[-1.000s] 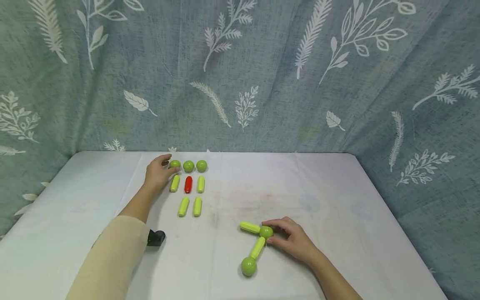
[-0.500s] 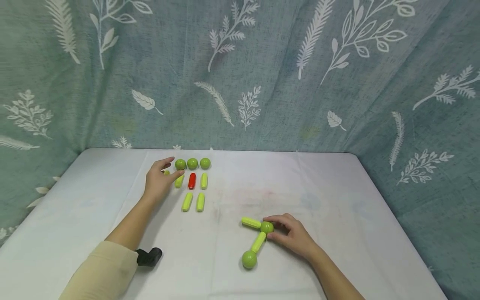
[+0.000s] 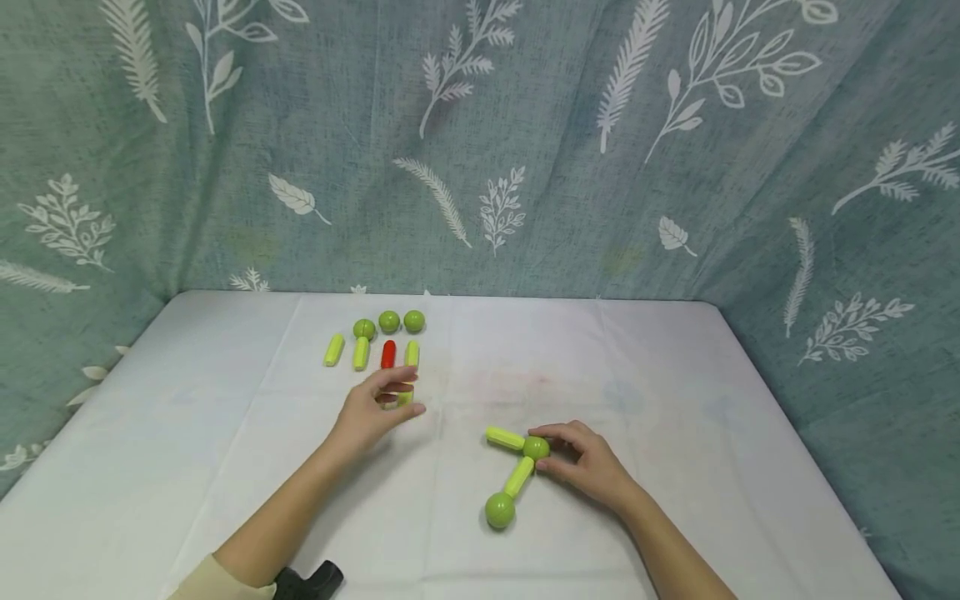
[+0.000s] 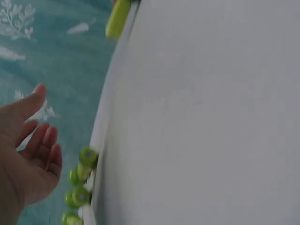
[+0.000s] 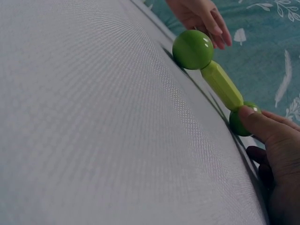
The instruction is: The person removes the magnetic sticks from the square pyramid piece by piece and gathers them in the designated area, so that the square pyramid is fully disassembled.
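My right hand [image 3: 588, 462] pinches a green ball [image 3: 536, 448] between thumb and fingers. Two yellow-green rods meet that ball: one rod [image 3: 506, 438] points left, the other [image 3: 519, 477] leads down to a larger-looking green ball [image 3: 499, 510]. In the right wrist view, the thumb presses on the held ball [image 5: 240, 123] where the rod joins it. My left hand [image 3: 375, 412] hovers with fingers loosely bent, holding nothing, and covers part of the nearer yellow-green rods [image 3: 406, 397]. Just beyond its fingertips lies a red rod [image 3: 387, 354]. The left wrist view shows the left palm [image 4: 30, 164] bare.
Three loose green balls [image 3: 389, 321] line the far left of the white table [image 3: 600, 358]. Below them lie several yellow-green rods [image 3: 334, 350]. A leaf-patterned curtain [image 3: 555, 225] rises behind the table. Something black [image 3: 307, 583] sits at the left sleeve.
My left hand has left the far-left ball and come right and nearer, over the front rods. The leftmost rod, earlier behind that hand, now shows. My right hand keeps its grip.
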`<state>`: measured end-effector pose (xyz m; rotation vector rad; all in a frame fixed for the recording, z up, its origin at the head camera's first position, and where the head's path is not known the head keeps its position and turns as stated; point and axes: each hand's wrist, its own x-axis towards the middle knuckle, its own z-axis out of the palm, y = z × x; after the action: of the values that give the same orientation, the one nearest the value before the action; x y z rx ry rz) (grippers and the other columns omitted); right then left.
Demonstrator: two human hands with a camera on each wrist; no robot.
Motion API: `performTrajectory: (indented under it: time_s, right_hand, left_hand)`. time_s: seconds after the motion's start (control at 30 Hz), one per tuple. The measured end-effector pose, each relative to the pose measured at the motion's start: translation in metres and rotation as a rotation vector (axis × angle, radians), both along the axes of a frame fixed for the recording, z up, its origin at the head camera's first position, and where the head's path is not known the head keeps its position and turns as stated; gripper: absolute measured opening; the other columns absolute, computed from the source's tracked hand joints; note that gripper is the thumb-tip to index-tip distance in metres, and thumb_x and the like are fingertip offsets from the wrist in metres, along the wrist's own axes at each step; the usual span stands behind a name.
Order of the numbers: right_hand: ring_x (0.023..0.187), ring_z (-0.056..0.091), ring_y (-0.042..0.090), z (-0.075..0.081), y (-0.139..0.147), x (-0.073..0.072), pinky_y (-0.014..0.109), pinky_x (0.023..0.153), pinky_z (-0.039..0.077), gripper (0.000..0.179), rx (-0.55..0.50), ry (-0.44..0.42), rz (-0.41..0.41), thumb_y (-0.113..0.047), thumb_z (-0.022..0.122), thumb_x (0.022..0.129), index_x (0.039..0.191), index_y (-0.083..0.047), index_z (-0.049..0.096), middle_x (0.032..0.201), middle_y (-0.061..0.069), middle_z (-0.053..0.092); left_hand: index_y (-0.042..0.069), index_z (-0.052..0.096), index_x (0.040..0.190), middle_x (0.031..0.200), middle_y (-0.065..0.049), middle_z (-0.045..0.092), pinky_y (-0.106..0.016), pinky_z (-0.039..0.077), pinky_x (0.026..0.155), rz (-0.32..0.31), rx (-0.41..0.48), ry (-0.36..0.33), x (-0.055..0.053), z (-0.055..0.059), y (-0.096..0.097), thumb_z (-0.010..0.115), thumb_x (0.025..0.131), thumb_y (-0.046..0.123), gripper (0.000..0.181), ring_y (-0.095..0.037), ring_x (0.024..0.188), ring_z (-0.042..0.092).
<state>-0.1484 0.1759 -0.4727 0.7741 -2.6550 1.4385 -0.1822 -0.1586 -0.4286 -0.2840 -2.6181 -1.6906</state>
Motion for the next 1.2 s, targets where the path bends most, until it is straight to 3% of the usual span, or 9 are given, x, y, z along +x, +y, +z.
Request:
performTrajectory:
  time_s: [0.1,0.3,0.4,0.5,0.63,0.7,0.8,1.07,1.2]
  right_hand:
    - [0.091,0.055,0.011,0.001,0.0,0.0,0.024,0.076,0.047,0.038,-0.001,-0.009,0.001,-0.024,0.075,0.08,0.117,-0.02,0.066,0.1,-0.008,0.061]
    - [0.091,0.055,0.012,0.001,0.0,0.0,0.025,0.078,0.047,0.038,0.0,-0.023,-0.005,-0.026,0.075,0.08,0.116,-0.021,0.066,0.1,-0.008,0.061]
    - [0.092,0.055,0.013,0.0,0.0,-0.001,0.025,0.079,0.047,0.038,-0.006,-0.015,-0.004,-0.025,0.075,0.08,0.116,-0.02,0.066,0.101,-0.008,0.062]
    - [0.091,0.056,0.016,-0.001,0.0,-0.001,0.026,0.078,0.047,0.038,-0.016,-0.011,-0.003,-0.023,0.076,0.079,0.116,-0.018,0.066,0.101,-0.005,0.062]
    - [0.091,0.056,0.016,-0.002,0.001,0.0,0.026,0.078,0.047,0.038,-0.015,-0.014,-0.002,-0.023,0.075,0.08,0.117,-0.018,0.066,0.101,-0.005,0.061]
    - [0.091,0.055,0.015,-0.002,0.001,0.0,0.025,0.078,0.047,0.038,-0.014,-0.015,0.001,-0.025,0.075,0.08,0.117,-0.019,0.066,0.101,-0.006,0.061]
    - [0.091,0.055,0.013,-0.001,0.001,0.0,0.025,0.078,0.047,0.038,-0.013,-0.011,0.008,-0.026,0.074,0.08,0.117,-0.02,0.066,0.101,-0.007,0.061]
    - [0.09,0.055,0.011,0.0,0.003,0.0,0.025,0.077,0.047,0.037,-0.021,0.013,0.017,-0.023,0.074,0.081,0.116,-0.019,0.066,0.099,-0.007,0.061]
    - [0.092,0.056,0.01,-0.001,0.002,-0.001,0.026,0.079,0.048,0.037,-0.017,-0.005,0.014,-0.026,0.073,0.081,0.117,-0.019,0.065,0.1,-0.007,0.061]
  left_hand:
    - [0.004,0.056,0.127,0.118,-0.013,0.062,-0.034,0.049,0.09,-0.118,0.018,-0.031,0.016,-0.004,0.021,0.079,0.077,0.016,0.057,-0.026,0.104,0.06]
    - [0.01,0.058,0.125,0.119,-0.006,0.06,-0.029,0.047,0.09,-0.466,-0.021,-0.064,0.04,-0.013,0.052,0.08,0.075,0.022,0.057,-0.021,0.105,0.058]
    - [0.013,0.058,0.124,0.12,-0.001,0.059,-0.027,0.045,0.091,-0.566,-0.056,-0.065,0.045,-0.019,0.061,0.082,0.073,0.025,0.058,-0.016,0.106,0.056]
    - [0.015,0.059,0.123,0.119,0.002,0.058,-0.025,0.045,0.09,-0.634,-0.089,-0.008,0.049,-0.024,0.067,0.083,0.07,0.027,0.059,-0.013,0.104,0.055]
    - [0.016,0.059,0.121,0.113,0.005,0.055,-0.023,0.046,0.089,-0.694,-0.158,0.166,0.054,-0.028,0.074,0.083,0.068,0.032,0.06,-0.008,0.1,0.055]
    - [0.016,0.06,0.117,0.108,0.006,0.053,-0.02,0.046,0.087,-0.69,-0.211,0.285,0.057,-0.031,0.078,0.083,0.067,0.037,0.059,-0.005,0.096,0.054]
    - [0.015,0.061,0.111,0.101,0.008,0.05,-0.015,0.045,0.08,-0.676,-0.251,0.382,0.062,-0.032,0.083,0.082,0.068,0.037,0.053,-0.001,0.089,0.05]
    - [0.012,0.065,0.101,0.098,0.008,0.057,-0.01,0.044,0.079,-0.733,-0.251,0.455,0.063,-0.029,0.085,0.082,0.073,0.019,0.034,0.003,0.087,0.05]
    - [0.012,0.064,0.106,0.102,0.008,0.06,-0.016,0.047,0.082,-0.73,-0.196,0.425,0.064,-0.026,0.075,0.081,0.075,0.022,0.037,0.002,0.091,0.053]
